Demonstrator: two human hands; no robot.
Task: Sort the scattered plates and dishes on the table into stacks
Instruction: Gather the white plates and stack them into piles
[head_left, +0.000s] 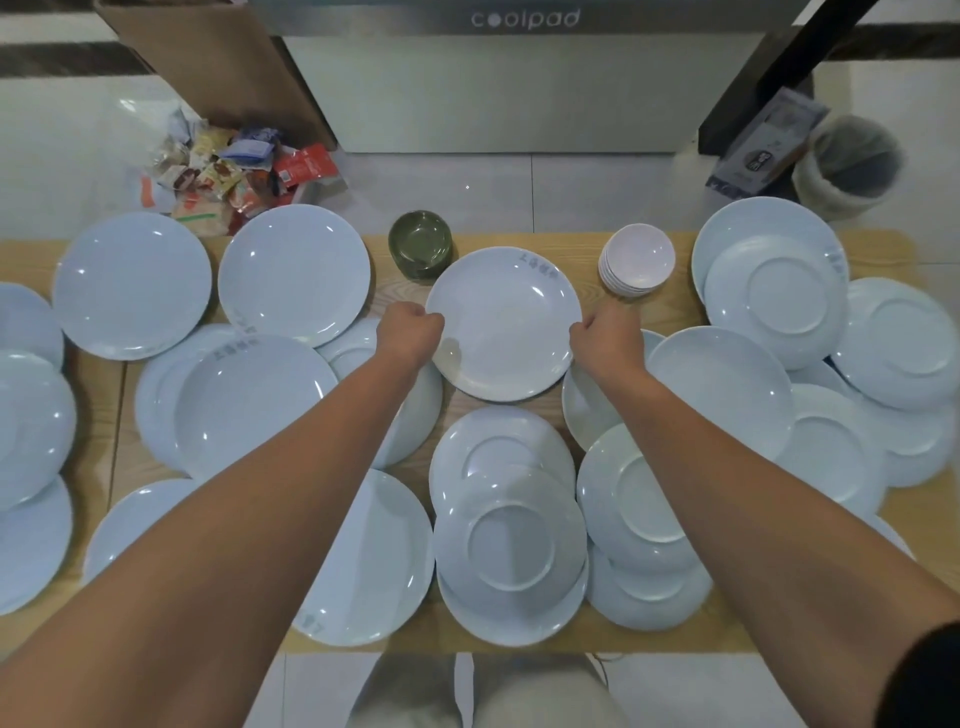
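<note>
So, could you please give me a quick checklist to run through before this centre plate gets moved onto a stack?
1. Left hand gripping the left rim of the centre plate: ok.
2. Right hand gripping its right rim: ok.
3. Plate face up and empty: ok.
4. Plate lifted free of the wooden table: cannot tell.
5. Green bowls and small white dishes already stacked apart from it: ok.
6. Large plates gathered into stacks: not ok; they lie scattered and overlapping, some upside down.
</note>
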